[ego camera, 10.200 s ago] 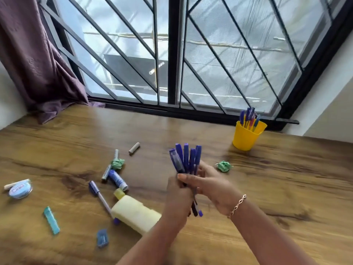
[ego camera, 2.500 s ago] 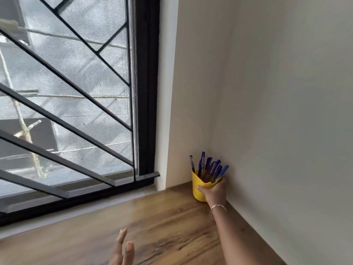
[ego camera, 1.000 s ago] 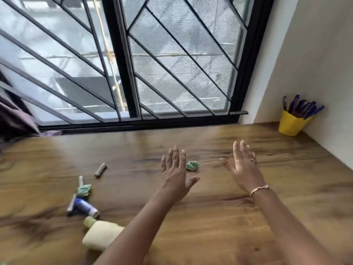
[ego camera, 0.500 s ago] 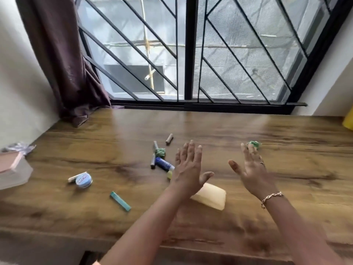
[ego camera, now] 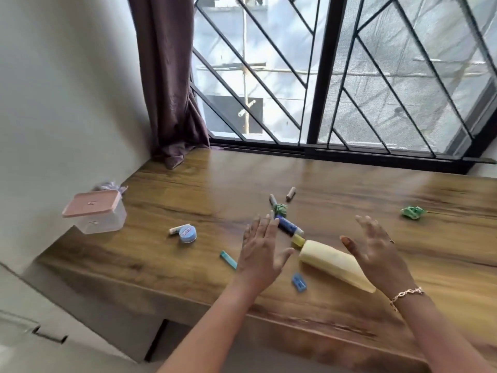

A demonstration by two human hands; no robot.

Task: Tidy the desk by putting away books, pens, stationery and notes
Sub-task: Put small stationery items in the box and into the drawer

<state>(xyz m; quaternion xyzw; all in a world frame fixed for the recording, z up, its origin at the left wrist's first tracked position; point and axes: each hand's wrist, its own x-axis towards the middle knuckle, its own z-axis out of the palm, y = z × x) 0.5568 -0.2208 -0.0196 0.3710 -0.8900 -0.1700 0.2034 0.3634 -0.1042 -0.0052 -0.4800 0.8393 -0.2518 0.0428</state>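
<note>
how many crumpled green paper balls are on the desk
2. One green ball lies mid-desk, just beyond the left hand; the other green ball sits alone toward the right. That hand could hide another.

1 head-worn wide-angle camera looks forward and down over the wooden desk (ego camera: 349, 189) toward the barred window (ego camera: 398, 109), close above the desk's near edge.

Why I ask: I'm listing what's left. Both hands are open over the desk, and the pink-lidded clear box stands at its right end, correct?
Not quite: the head view shows the pink-lidded clear box at the left end of the desk, by the wall, not the right. The left hand and right hand are indeed open over the desk.
</note>
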